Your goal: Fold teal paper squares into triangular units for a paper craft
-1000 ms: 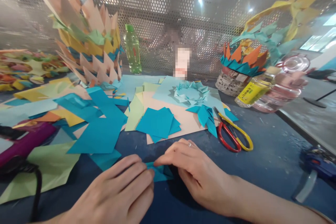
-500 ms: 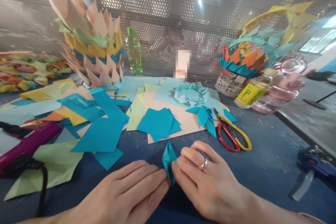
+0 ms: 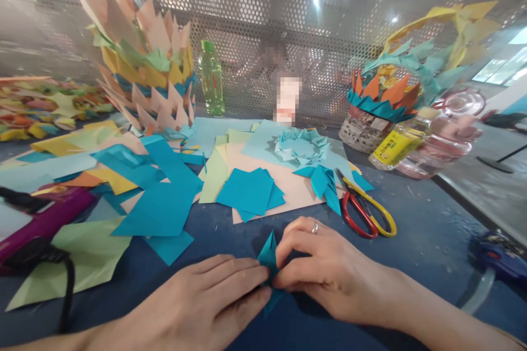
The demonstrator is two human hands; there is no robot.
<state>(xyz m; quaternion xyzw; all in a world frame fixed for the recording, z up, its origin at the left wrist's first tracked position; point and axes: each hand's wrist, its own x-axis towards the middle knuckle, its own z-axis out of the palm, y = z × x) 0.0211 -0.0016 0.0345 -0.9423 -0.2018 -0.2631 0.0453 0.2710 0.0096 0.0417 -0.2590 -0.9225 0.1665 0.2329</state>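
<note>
A folded piece of blue paper (image 3: 268,252) stands between my hands near the front of the dark blue table, its pointed tip upward. My left hand (image 3: 214,296) presses its fingertips against the left side, the fingers held together. My right hand (image 3: 321,271), with a ring on one finger, pinches the right edge between thumb and bent fingers. Part of the paper is hidden behind the fingertips. Just beyond lies a stack of blue paper squares (image 3: 247,192), and to its right are several folded blue paper pieces (image 3: 323,182).
Red-and-yellow scissors (image 3: 366,208) lie right of the folded pieces. At the left are a purple tool (image 3: 49,230) with a black cord and loose coloured sheets (image 3: 156,211). A blue glue gun (image 3: 500,258) rests far right. Bottles (image 3: 401,140) and paper crafts (image 3: 152,71) stand behind.
My right hand has shifted, its fingers now more bent around the paper's edge. The folded paper has turned and moved slightly nearer. My left hand stays against it.
</note>
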